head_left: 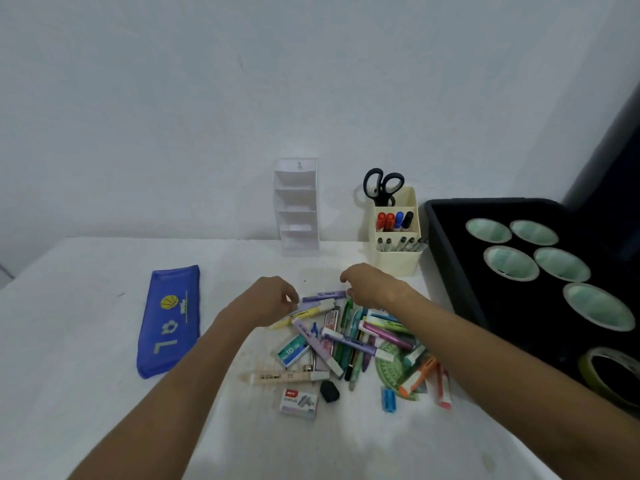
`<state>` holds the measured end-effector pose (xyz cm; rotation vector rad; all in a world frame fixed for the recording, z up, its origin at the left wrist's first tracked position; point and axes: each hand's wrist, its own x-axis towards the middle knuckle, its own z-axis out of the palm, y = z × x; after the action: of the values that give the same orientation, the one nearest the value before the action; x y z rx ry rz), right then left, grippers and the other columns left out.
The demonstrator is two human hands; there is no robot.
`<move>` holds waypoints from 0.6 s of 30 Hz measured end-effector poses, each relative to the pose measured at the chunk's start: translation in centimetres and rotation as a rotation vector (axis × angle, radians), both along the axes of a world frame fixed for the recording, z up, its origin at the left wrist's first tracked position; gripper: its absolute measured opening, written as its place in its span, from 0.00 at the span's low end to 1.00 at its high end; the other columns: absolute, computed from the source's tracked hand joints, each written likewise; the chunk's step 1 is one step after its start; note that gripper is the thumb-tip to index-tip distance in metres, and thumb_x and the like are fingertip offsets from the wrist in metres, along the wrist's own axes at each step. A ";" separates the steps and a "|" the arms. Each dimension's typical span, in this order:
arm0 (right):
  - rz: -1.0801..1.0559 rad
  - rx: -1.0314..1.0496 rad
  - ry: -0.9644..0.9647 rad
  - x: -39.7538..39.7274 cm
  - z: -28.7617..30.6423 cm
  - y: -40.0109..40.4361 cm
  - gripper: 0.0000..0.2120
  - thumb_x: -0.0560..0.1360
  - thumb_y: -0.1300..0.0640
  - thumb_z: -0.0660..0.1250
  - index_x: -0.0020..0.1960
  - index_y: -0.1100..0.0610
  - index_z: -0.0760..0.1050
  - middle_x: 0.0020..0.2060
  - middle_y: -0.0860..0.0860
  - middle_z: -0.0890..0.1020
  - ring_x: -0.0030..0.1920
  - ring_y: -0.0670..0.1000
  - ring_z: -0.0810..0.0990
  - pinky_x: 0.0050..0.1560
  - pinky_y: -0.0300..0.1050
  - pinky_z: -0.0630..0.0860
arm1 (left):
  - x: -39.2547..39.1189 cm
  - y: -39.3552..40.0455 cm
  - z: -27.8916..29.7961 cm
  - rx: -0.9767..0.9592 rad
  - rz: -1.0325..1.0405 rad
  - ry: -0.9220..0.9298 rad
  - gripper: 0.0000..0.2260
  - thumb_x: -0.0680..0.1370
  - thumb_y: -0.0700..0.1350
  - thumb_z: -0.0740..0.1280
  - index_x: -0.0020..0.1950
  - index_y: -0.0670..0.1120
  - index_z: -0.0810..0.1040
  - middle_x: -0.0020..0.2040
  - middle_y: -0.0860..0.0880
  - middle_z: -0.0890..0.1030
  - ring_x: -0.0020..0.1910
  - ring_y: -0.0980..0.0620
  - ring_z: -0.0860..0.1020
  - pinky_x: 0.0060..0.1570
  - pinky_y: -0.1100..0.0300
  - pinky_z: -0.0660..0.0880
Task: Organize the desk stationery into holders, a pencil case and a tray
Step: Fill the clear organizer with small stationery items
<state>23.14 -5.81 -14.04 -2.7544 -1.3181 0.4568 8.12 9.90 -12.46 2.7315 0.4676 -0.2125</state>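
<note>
Black tray: 5 tape rolls; 4 markers; both hands' grip unclear.

A blue pencil case carries a yellow basketball print and pale letters; the tiered holder is white, the divided holder cream with black-handled scissors; a black tray holds mint-green tape rolls

Glossy blue pencil case, matt white tablecloth, black plastic tray
</note>
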 end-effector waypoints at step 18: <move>-0.046 0.380 0.072 -0.3 2.8 -2.1 0.07 0.77 0.58 0.64 0.53 0.56 0.78 0.49 0.54 0.80 0.44 0.52 0.79 0.44 0.45 0.77 | 1.6 0.6 1.8 -0.048 -0.075 0.110 0.11 0.72 0.46 0.69 0.53 0.47 0.78 0.47 0.49 0.80 0.41 0.53 0.75 0.40 0.63 0.70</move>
<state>22.83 -7.93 -11.23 -2.4264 -1.1797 0.2650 9.70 10.55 -10.64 2.7020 0.3844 -0.3903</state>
